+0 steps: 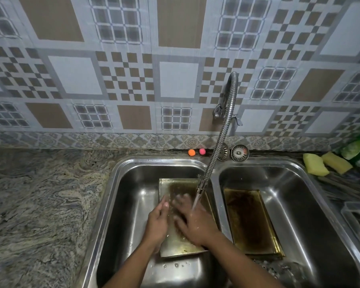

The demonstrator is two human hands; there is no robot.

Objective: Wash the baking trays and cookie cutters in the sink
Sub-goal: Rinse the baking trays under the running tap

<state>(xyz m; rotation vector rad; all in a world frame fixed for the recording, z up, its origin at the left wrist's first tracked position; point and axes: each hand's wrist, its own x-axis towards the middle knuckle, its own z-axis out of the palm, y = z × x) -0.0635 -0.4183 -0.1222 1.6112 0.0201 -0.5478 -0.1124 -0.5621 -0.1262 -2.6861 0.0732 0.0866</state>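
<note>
The baking tray lies in the left basin under the faucet stream, left hand gripping its edge, right hand flat and rubbing it, so scrubbing seems underway; the 2nd tray probably needs washing next.

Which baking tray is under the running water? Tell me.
The tray in the left basin, with the left hand and right hand on it beneath the tap; the other tray lies untouched in the right basin.
</note>
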